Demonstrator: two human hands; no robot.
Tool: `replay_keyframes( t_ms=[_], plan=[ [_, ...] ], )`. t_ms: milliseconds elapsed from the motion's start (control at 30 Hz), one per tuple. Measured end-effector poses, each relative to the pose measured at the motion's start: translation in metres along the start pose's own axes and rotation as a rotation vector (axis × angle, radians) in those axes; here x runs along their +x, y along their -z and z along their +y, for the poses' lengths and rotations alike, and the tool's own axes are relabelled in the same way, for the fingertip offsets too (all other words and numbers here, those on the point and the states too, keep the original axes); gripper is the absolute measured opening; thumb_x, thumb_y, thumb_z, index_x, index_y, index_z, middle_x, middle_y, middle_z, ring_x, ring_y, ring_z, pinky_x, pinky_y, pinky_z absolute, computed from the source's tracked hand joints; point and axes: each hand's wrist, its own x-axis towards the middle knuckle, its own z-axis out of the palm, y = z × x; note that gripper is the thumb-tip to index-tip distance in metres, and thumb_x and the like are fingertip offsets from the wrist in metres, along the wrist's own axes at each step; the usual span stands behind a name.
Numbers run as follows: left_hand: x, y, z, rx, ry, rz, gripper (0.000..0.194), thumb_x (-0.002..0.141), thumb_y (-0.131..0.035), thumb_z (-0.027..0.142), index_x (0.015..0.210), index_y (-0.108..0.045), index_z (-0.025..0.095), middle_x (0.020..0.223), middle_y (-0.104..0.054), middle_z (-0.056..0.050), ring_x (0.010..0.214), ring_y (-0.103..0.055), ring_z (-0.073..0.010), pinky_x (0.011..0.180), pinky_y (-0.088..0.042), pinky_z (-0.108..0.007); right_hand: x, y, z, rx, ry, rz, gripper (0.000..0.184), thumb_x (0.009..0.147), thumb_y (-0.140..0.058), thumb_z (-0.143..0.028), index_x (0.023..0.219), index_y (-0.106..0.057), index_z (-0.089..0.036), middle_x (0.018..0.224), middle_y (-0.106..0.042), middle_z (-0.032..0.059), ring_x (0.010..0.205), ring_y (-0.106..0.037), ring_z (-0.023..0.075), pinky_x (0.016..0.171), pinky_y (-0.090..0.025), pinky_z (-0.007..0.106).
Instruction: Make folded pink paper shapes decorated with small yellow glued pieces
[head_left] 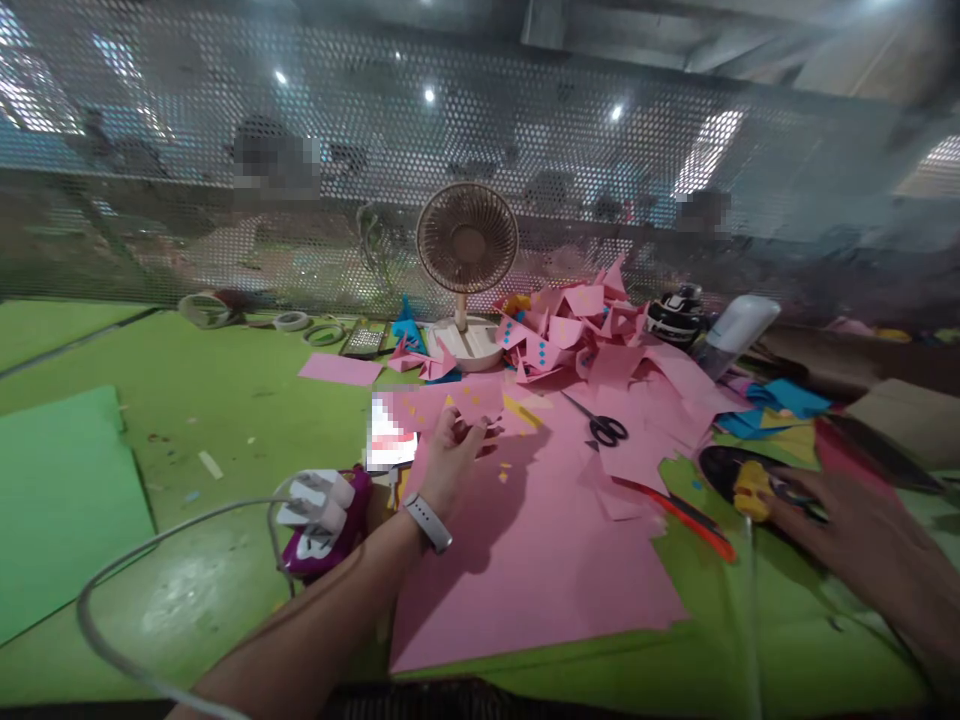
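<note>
My left hand (459,452), with a grey band on the wrist, is over a large pink paper sheet (540,570). Its fingers are curled together beside a pink paper piece with yellow dots (427,402); whatever they pinch is too small to make out. At the right, my right hand (814,515) is closed around a small yellow object (752,488) with a white cord or stick running down from it. Beneath lies a dark oval item (720,465). Near that hand is a red-and-black cutter knife (694,520). Black-handled scissors (606,430) rest on the pink paper.
A small fan (466,240) stands at the back beside a heap of folded pink paper (570,325). Left of my arm is a purple power strip (330,540) with white plugs and a looping cable. Green sheets (67,500) lie far left. A perforated screen (337,220) closes the back.
</note>
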Motion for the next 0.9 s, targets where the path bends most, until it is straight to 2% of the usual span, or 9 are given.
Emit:
replay_keyframes(
  t_ms=[67,100,200,267,333,467,667,900],
  plan=[
    [0.0,0.001,-0.001,0.0,-0.009,-0.008,0.034,0.068,-0.068,0.035,0.076,-0.039,0.02,0.084,-0.064,-0.002,0.081,-0.066,-0.0189,0.066,-0.052,-0.029,0.015,0.007,-0.051,0.178,0.128,-0.088,0.026,0.084,-0.04,-0.041,0.097,-0.055,-0.024,0.099,-0.061,0.0114,0.091,-0.058,0.0299,0.08,-0.043,0.042],
    [0.0,0.001,-0.001,0.0,-0.017,-0.011,0.033,0.068,-0.067,0.035,0.077,-0.039,0.02,0.084,-0.064,-0.002,0.081,-0.066,-0.0189,0.066,-0.052,-0.029,0.023,0.006,-0.08,0.293,0.232,-0.158,0.024,0.084,-0.042,-0.04,0.093,-0.056,-0.023,0.096,-0.062,0.0093,0.091,-0.058,0.0263,0.079,-0.044,0.038],
    [-0.001,0.0,-0.002,0.005,-0.042,-0.006,0.03,0.07,-0.066,0.035,0.08,-0.042,0.019,0.085,-0.064,-0.002,0.082,-0.065,-0.0182,0.066,-0.052,-0.029,0.046,-0.012,-0.158,0.532,0.409,-0.43,0.022,0.087,-0.041,-0.034,0.091,-0.059,-0.021,0.092,-0.061,0.0058,0.084,-0.058,0.0183,0.073,-0.045,0.03],
    [-0.003,0.0,-0.002,0.005,-0.048,0.002,0.029,0.071,-0.065,0.035,0.082,-0.044,0.019,0.086,-0.064,-0.003,0.082,-0.065,-0.0175,0.066,-0.052,-0.028,0.058,-0.031,-0.194,0.635,0.488,-0.48,0.017,0.085,-0.048,-0.029,0.09,-0.06,-0.019,0.092,-0.062,0.0051,0.084,-0.056,0.0165,0.074,-0.043,0.028],
    [-0.004,-0.001,-0.003,0.001,-0.048,0.003,0.027,0.072,-0.064,0.034,0.084,-0.046,0.019,0.085,-0.064,-0.002,0.08,-0.064,-0.0164,0.065,-0.052,-0.027,0.065,-0.049,-0.215,0.69,0.522,-0.516,0.014,0.084,-0.05,-0.024,0.089,-0.061,-0.018,0.089,-0.062,0.0041,0.082,-0.056,0.016,0.072,-0.042,0.028],
    [-0.006,-0.003,-0.003,0.002,-0.06,-0.012,0.021,0.074,-0.062,0.031,0.084,-0.047,0.02,0.079,-0.063,0.0,0.074,-0.064,-0.0141,0.062,-0.051,-0.024,0.07,-0.07,-0.229,0.75,0.556,-0.518,0.011,0.08,-0.052,-0.016,0.086,-0.061,-0.019,0.088,-0.062,0.002,0.082,-0.054,0.0152,0.072,-0.04,0.027],
    [-0.006,-0.004,-0.005,-0.045,-0.026,-0.028,0.023,0.072,-0.064,0.029,0.08,-0.044,0.02,0.077,-0.062,0.001,0.074,-0.065,-0.0155,0.062,-0.051,-0.025,0.067,-0.08,-0.233,0.769,0.562,-0.491,0.02,0.071,-0.049,-0.003,0.078,-0.06,-0.019,0.085,-0.061,0.0013,0.083,-0.052,0.0153,0.074,-0.039,0.027],
    [-0.006,-0.003,-0.007,-0.049,-0.021,-0.033,0.024,0.073,-0.063,0.03,0.08,-0.042,0.021,0.078,-0.063,0.002,0.074,-0.065,-0.0134,0.061,-0.05,-0.022,0.064,-0.088,-0.232,0.831,0.472,-0.491,0.016,0.07,-0.053,-0.004,0.071,-0.059,-0.019,0.08,-0.061,0.0007,0.076,-0.054,0.0146,0.068,-0.04,0.026]
  ],
)
